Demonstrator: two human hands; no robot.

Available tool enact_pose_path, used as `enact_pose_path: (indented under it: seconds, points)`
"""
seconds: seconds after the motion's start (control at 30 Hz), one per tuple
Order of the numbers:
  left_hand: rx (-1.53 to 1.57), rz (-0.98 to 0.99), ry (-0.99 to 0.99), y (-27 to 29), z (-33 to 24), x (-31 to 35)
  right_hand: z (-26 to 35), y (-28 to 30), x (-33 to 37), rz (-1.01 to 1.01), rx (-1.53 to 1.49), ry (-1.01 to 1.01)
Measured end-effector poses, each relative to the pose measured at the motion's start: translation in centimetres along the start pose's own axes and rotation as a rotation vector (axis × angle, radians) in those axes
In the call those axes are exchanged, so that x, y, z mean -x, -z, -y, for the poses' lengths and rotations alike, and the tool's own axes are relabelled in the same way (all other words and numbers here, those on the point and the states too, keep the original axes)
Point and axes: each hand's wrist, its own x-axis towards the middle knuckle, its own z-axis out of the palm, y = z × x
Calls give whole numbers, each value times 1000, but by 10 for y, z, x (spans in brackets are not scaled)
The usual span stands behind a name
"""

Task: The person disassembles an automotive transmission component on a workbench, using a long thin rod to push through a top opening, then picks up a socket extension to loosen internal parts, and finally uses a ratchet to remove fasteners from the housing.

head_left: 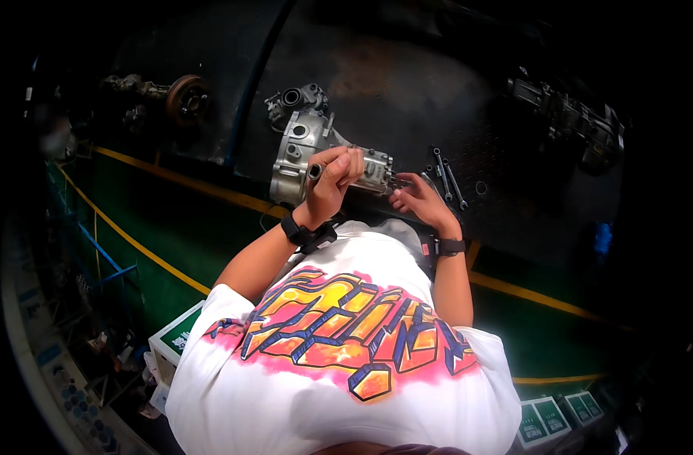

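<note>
Well, biggest first: a dark counter [377,95] stretches across the far side of the person, broad enough to carry several heavy assemblies well apart. Over at the right lies a long, dark gearbox-like assembly [570,117], set well away, perhaps so it leaves elbow room. And centre stage, the silver metal housing [292,163] sits at the near edge, right in front of the body, its wide flanged end to the left and its narrow end to the right; that placing presumably keeps both ends within easy reach. Far left, a rusty round disc [187,98] on its axle part is parked out of the way, while a smaller metal casting [310,97] stands just beyond the housing.

Now the hands! The left hand [334,179] is wrapped in a fist above the housing, apparently around a hollow-ended tool [315,172], its round end poking out by the thumb; a firm grip, it seems, for control. The right hand [422,203] is at the narrow end, fingers half curled by the slim protruding parts; whether they pinch anything, I cannot tell. Just beyond it, slim spanners [442,175] lie side by side, likely for quick pickup, and smallest, a little ring [481,188] rests near them.
</note>
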Motion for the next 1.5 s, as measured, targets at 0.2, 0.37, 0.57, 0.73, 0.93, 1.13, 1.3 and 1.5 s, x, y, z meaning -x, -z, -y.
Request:
enact_pose_path:
  seconds: [0.2, 0.37, 0.57, 0.73, 0.93, 1.13, 1.3, 1.5]
  points:
    - [-157, -179, -123, -3, 53, -18, -9, 47, -30, 56, 234, 29]
    - [-546, -162, -59, -12, 85, -30, -4, 32, -54, 15, 185, 227]
    - [-629, -32, -63, -23, 88, -48, -36, 37, -103, -63, 406, 387]
    - [-622, 66, -51, -23, 100, -58, -14, 22, -100, -69, 506, 501]
    - [-583, 116, 92, -17, 106, -66, -40, 32, -112, -156, 593, 539]
    - [-555, 92, 94, -26, 82, -65, -42, 26, -110, -246, 506, 461]
    - [-462, 312, 134, -36, 73, -62, -33, 32, -104, -123, 626, 516]
    - [-497, 560, 190, -32, 103, -83, -35, 38, -99, -90, 566, 498]
